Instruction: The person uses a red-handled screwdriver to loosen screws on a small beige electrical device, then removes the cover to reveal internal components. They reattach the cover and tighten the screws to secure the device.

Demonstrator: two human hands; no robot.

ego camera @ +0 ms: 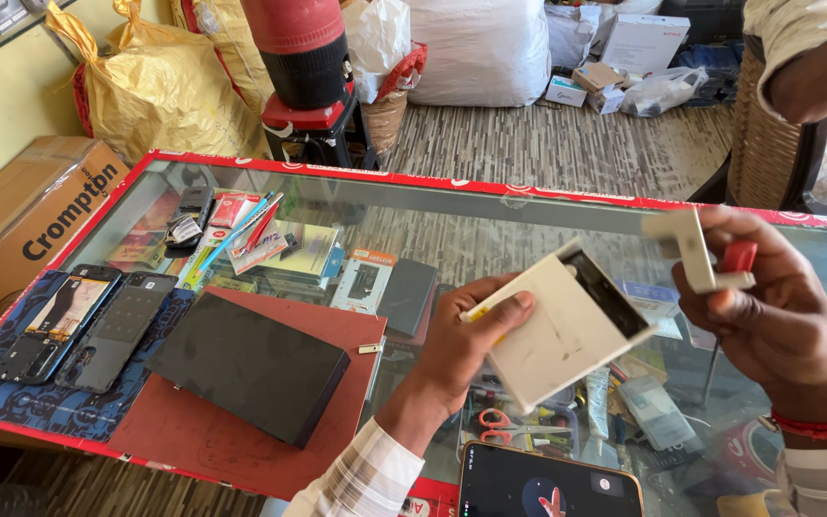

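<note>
A person's two hands work above a glass-topped counter with a red rim. The left hand grasps a flat cream-white box by its left edge, tilted, its open far end showing a dark hollow inside. The right hand, to the right and apart from the box, grasps a small white plastic piece with a red part pinched beside it. The step in hand looks like a separation: the small piece appears to be out of the box's open end. The next move would call for a steady left grip and a careful lining-up of piece and opening. On the counter to the left lie a black rectangular box on a dark red mat and two opened phones; a phone screen shows at the near edge
</note>
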